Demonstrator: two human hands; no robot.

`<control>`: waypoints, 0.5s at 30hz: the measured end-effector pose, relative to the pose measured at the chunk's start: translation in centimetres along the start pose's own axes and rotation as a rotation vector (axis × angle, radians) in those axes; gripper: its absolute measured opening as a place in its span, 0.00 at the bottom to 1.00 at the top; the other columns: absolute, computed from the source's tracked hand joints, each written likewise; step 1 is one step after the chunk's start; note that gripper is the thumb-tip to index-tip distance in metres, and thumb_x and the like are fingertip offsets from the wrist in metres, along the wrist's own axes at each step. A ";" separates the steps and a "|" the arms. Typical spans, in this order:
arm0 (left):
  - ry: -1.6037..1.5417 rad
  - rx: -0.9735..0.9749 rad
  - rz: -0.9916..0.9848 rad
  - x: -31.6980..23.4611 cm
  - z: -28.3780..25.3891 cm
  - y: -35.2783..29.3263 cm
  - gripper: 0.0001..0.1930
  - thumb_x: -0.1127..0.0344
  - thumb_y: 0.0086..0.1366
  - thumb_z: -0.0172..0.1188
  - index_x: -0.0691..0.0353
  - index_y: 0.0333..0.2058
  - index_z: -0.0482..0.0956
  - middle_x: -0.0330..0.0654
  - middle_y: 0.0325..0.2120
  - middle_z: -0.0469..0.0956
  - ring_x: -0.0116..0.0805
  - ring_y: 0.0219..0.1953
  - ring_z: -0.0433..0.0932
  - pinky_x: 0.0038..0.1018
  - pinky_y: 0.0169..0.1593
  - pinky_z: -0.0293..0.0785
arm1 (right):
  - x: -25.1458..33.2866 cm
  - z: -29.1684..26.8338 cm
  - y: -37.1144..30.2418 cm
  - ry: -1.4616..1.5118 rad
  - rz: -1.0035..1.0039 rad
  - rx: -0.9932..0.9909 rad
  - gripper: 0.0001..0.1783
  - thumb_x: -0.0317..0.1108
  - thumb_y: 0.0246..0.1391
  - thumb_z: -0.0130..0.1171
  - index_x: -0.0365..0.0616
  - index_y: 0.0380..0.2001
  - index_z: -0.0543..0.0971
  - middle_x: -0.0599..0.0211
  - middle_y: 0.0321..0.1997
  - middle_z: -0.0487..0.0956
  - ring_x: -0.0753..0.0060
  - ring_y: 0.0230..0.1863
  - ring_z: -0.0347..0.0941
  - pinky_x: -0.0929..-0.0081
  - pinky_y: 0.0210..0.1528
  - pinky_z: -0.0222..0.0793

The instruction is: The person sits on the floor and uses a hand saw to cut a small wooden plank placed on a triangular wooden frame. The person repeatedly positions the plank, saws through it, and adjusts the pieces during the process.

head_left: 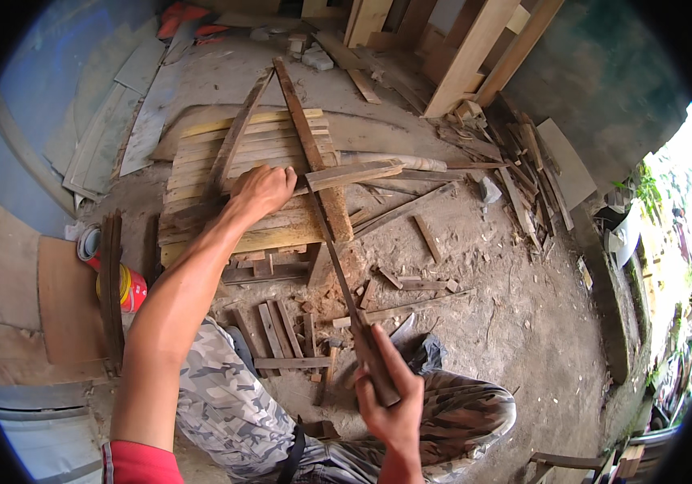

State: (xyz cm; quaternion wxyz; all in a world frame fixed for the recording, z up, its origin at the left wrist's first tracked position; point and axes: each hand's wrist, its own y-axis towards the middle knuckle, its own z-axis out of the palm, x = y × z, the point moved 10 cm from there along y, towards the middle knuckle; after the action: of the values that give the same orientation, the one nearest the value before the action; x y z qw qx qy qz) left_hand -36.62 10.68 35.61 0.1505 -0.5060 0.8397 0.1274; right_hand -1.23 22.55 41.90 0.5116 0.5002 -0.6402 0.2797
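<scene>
My right hand is closed round the wooden handle of a handsaw. Its long, narrow blade slants up and away to the left, and its far end meets a wooden strip near my left hand. Closed over that strip, my left hand presses it down on a low bench of wooden slats. The strip's end sticks out past the bench's right edge. Two long dark battens lie across the slats, a left batten and a right batten, nearly meeting at their far ends.
Short offcuts and sawdust lie on the dirt floor before my camouflage-clad legs. A red and yellow can stands at the left. Scrap wood is piled at the right, and upright boards stand at the back.
</scene>
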 end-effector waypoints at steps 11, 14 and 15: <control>0.107 -0.018 -0.073 0.7 -0.2 0.4 0.36 0.50 0.77 0.35 0.75 0.22 0.79 0.62 0.20 0.78 0.57 0.27 0.81 0.49 0.37 0.78 | 1.8 1.2 -1.5 -0.026 0.008 0.121 0.38 0.25 0.56 0.60 0.42 0.70 0.60 0.39 0.41 0.82 0.41 0.40 0.82 0.60 0.39 0.77; 0.106 0.053 -0.154 0.1 0.2 0.1 0.38 0.47 0.76 0.34 0.75 0.22 0.78 0.61 0.21 0.78 0.58 0.28 0.82 0.50 0.38 0.78 | 1.4 0.9 -3.0 -0.067 -0.034 0.072 0.39 0.25 0.55 0.61 0.40 0.70 0.60 0.40 0.38 0.82 0.42 0.36 0.82 0.61 0.34 0.77; 0.113 0.026 -0.155 0.0 0.2 -0.3 0.38 0.46 0.76 0.33 0.74 0.21 0.77 0.61 0.20 0.78 0.57 0.28 0.81 0.50 0.38 0.78 | 1.0 0.6 -3.5 -0.067 -0.025 0.062 0.39 0.25 0.55 0.61 0.40 0.70 0.60 0.40 0.38 0.82 0.42 0.35 0.82 0.62 0.32 0.77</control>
State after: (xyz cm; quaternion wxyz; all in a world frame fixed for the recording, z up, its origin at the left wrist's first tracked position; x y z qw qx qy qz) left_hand -36.36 10.66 35.44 0.1187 -0.5738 0.8068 0.0756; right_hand 1.86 20.45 42.09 0.4775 0.5329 -0.6417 0.2762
